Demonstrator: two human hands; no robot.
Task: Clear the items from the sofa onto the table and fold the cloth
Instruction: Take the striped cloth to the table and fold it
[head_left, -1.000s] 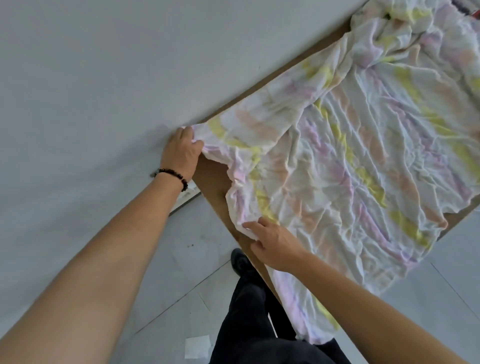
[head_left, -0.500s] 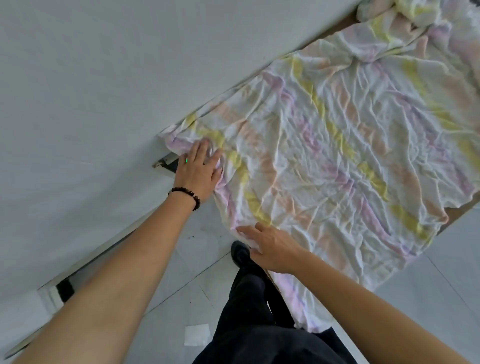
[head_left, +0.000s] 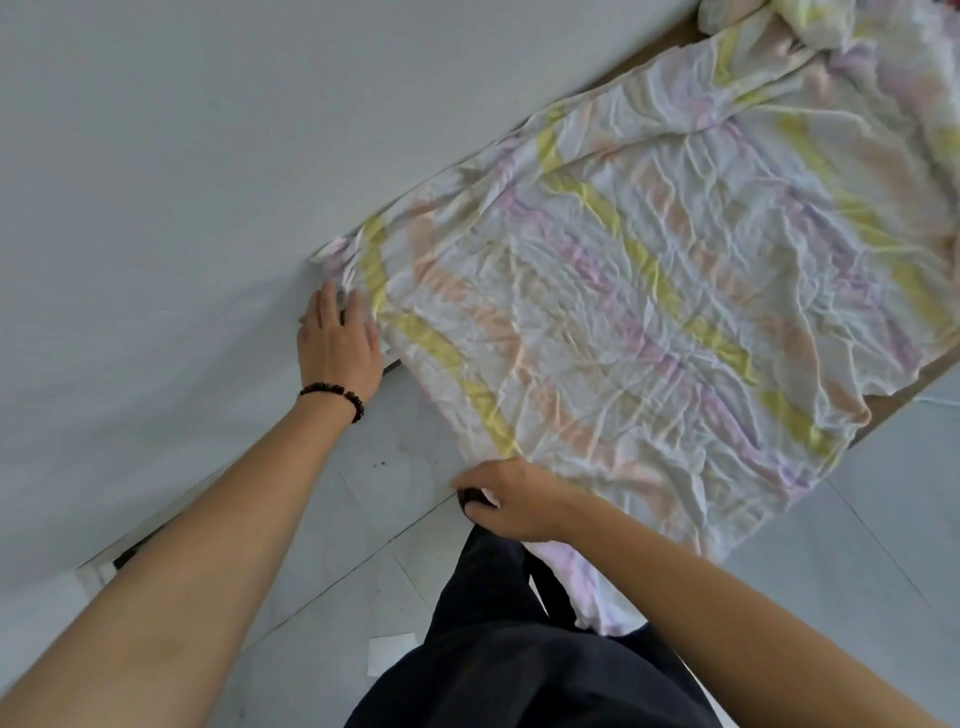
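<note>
Cloth (head_left: 649, 322), crumpled and striped in pale yellow, pink, peach and lilac on white, lies spread over a brown table (head_left: 904, 389) that runs from the centre of the frame to the upper right corner. It covers nearly all of the top; bare wood shows only as a strip along the right edge and a sliver near the top right. At the upper right the cloth bunches into a heap, and at the lower centre one corner hangs off the table's edge beside the person's dark trousers (head_left: 519, 649). The left hand (head_left: 337, 348), a dark bead bracelet (head_left: 335, 394) on its wrist, is open with fingers together, fingertips touching the cloth's left corner close to the grey wall (head_left: 208, 156) that fills the upper left of the frame. The right hand (head_left: 511, 499) is at the cloth's near edge, below centre, its fingers curled around the hem where the cloth drops over the table's edge. Pale grey floor tiles (head_left: 363, 519) show between the arms, with a small white scrap (head_left: 389, 654) lying on them at the bottom centre.
</note>
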